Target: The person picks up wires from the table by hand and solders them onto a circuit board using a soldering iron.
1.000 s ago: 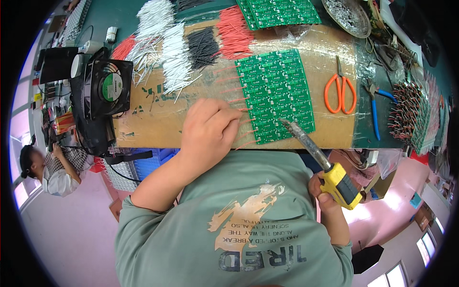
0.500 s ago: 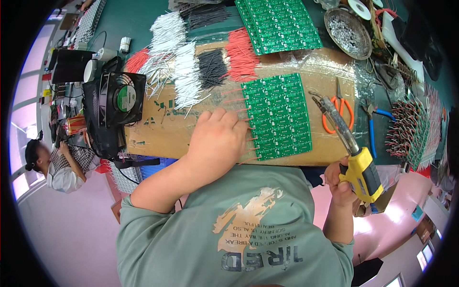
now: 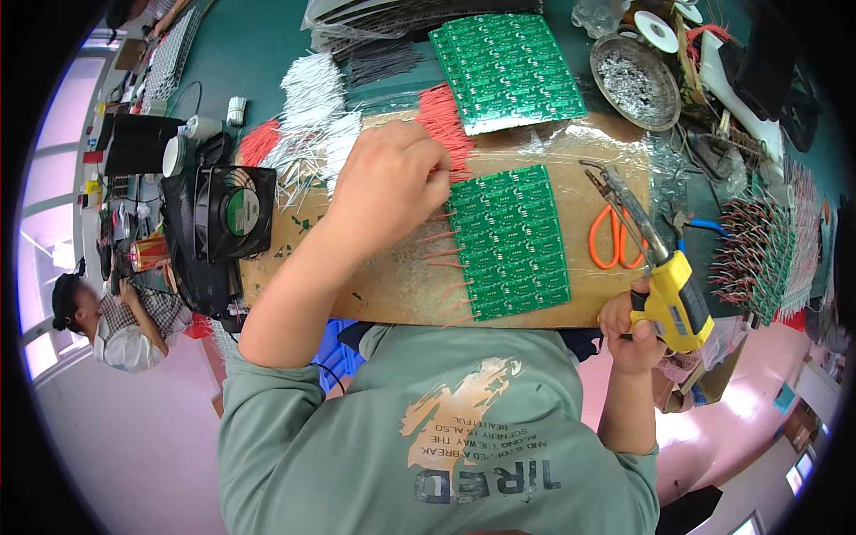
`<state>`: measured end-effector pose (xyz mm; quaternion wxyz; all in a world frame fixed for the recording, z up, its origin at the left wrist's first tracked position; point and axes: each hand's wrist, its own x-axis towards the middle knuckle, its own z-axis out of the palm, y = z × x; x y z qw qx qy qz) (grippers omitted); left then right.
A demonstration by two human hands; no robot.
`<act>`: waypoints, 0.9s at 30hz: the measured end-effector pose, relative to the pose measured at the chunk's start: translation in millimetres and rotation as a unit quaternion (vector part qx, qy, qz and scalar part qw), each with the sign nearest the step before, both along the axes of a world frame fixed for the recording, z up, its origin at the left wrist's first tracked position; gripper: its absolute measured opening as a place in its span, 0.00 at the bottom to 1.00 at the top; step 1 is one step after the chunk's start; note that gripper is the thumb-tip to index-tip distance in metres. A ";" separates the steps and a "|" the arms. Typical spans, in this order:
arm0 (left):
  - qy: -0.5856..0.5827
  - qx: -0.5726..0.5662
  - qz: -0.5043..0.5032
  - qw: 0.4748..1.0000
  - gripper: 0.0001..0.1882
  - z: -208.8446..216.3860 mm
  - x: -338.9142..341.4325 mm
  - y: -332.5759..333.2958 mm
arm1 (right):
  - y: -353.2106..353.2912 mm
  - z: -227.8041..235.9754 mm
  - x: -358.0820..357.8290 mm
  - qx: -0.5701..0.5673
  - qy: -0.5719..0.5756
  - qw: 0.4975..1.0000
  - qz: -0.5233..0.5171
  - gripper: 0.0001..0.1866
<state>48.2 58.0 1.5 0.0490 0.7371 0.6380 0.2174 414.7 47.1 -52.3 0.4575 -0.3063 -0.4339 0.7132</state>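
A yellow-and-black soldering gun (image 3: 675,308) is gripped in my right hand (image 3: 631,332), its metal tip pointing up and away past the scissors. My left hand (image 3: 390,183) hovers over the wire piles with fingers curled together; anything between the fingertips is hidden. Just beyond its fingers lies a pile of red wires (image 3: 444,125). White wires (image 3: 314,98) lie to its left, and the hand covers the nearer black ones. To its right is a green circuit board panel (image 3: 510,245) on the brown work board, with several red wires (image 3: 443,252) sticking out along its left edge.
Stacked green panels (image 3: 508,71) lie at the back, beside a round metal dish (image 3: 635,82) of solder scraps. Orange-handled scissors (image 3: 606,239), blue-handled cutters (image 3: 704,223) and wired boards (image 3: 753,250) are on the right. A black fan (image 3: 236,212) stands left. Another person sits far left.
My left hand has moved up and away from the panel's left edge to the wire piles. My right hand still holds the soldering gun, nearly in place. The view has shifted slightly.
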 end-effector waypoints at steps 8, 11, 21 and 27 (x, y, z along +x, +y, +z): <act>-0.011 -0.014 -0.026 1.000 0.04 -13.1 -3.9 22.4 | -0.3 0.5 0.7 -0.023 0.001 1.000 0.010 0.35; 0.003 -0.014 -0.029 0.999 0.04 -8.2 -13.8 19.8 | 0.7 -1.1 1.7 -0.028 -0.001 0.999 0.015 0.35; 0.099 -0.093 0.042 0.990 0.08 9.0 -72.7 16.3 | 0.6 -3.3 0.8 -0.043 0.023 0.999 -0.010 0.35; 0.160 -0.110 0.038 0.980 0.08 6.9 -60.9 9.2 | 1.6 -3.3 0.3 -0.020 0.001 1.000 0.001 0.34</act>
